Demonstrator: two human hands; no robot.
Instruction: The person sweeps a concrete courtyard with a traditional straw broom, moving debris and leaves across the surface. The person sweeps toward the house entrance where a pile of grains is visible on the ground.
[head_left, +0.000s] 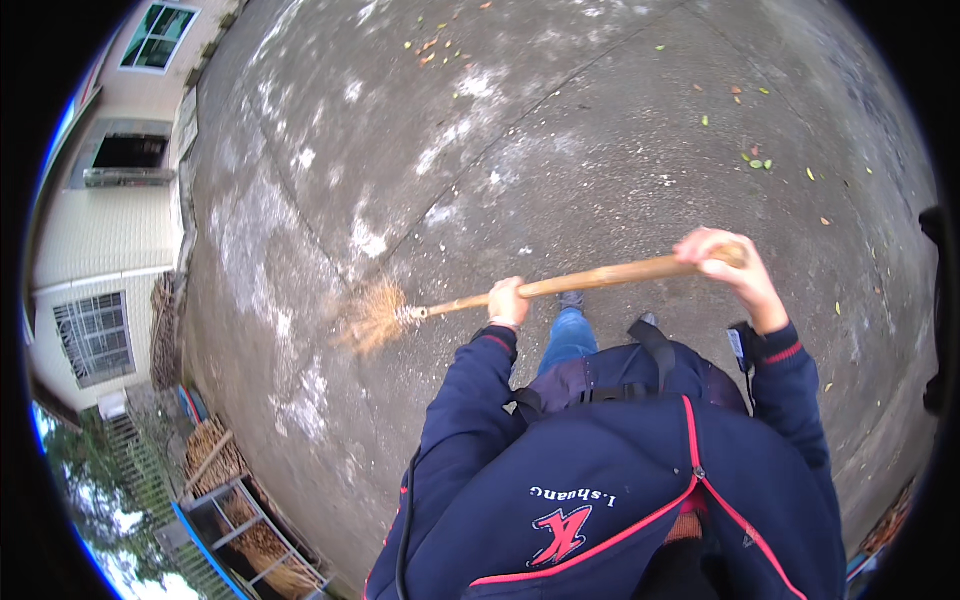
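Note:
Both my hands grip the bamboo handle (611, 277) of a long broom, which slants across in front of my body. My left hand (508, 301) wraps the handle's thinner stretch, nearer the head. Close to the thick top end is my right hand (720, 259), held higher and to the right. The straw-coloured bristle head (375, 315) lies to the left and is blurred; whether it touches the concrete cannot be made out. A pale binding (409, 315) joins bristles and handle.
Scattered leaves (757, 163) lie on the stained concrete yard (450, 210). Along the left stands a pale building (105, 232) with windows. Stacked firewood (210, 450) and a metal frame rack (251, 532) edge the yard at lower left. A black cable (409, 517) hangs along my left sleeve.

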